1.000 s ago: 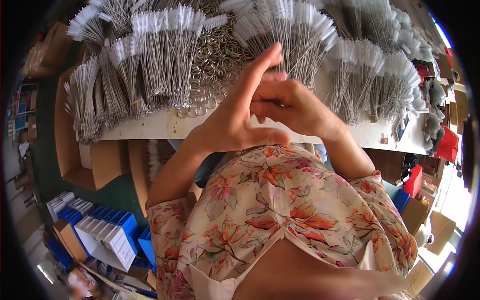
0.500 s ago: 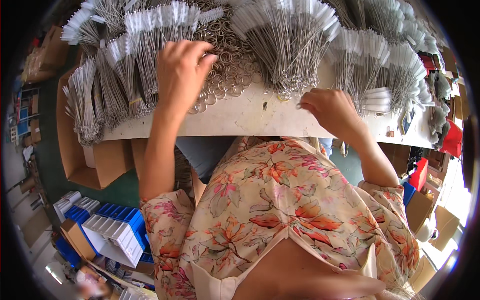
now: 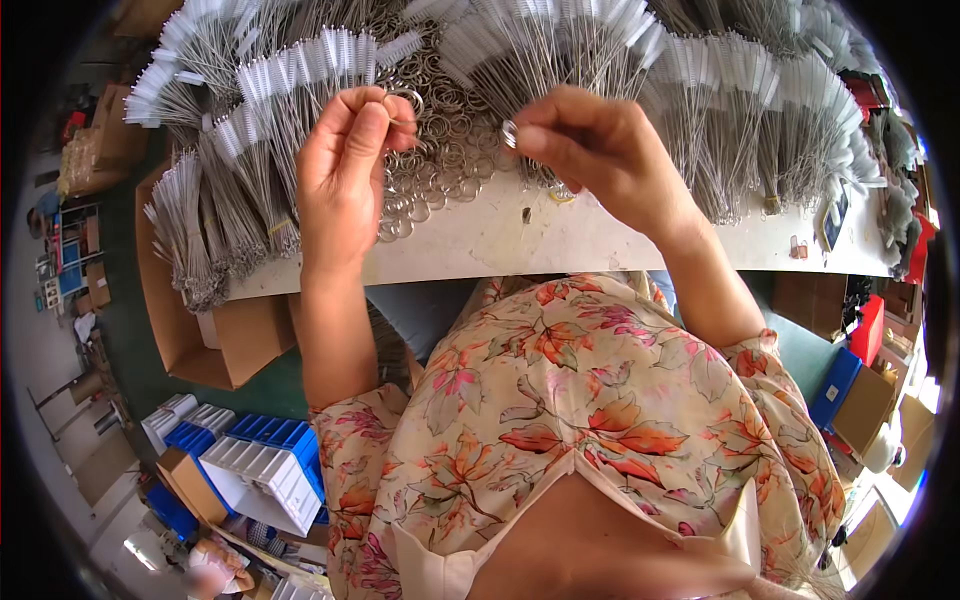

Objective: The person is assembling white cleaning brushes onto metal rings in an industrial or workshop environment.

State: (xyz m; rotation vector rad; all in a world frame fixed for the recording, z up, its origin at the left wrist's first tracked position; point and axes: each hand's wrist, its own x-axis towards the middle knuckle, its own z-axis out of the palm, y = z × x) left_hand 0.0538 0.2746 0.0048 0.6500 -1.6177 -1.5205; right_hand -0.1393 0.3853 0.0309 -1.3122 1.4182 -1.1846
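We are wearing a short-sleeved blouse [image 3: 560, 400] of cream cloth, printed all over with orange, red and pink leaves and flowers on thin grey-green stems. Its sleeves are ending well behind each hand, above the elbows, leaving both forearms bare. We are wearing no rings, watch or gloves on the left hand [image 3: 345, 170] or the right hand [image 3: 600, 150].

A single head-worn fisheye view looks steeply down over the wearer's own chest and floral blouse [image 3: 600, 420] to the desk [image 3: 520, 240] edge just ahead. It sits close (both raised hands fill the upper middle), and straight lines bow toward the dark round rim, where floor and boxes [image 3: 215, 345] show.
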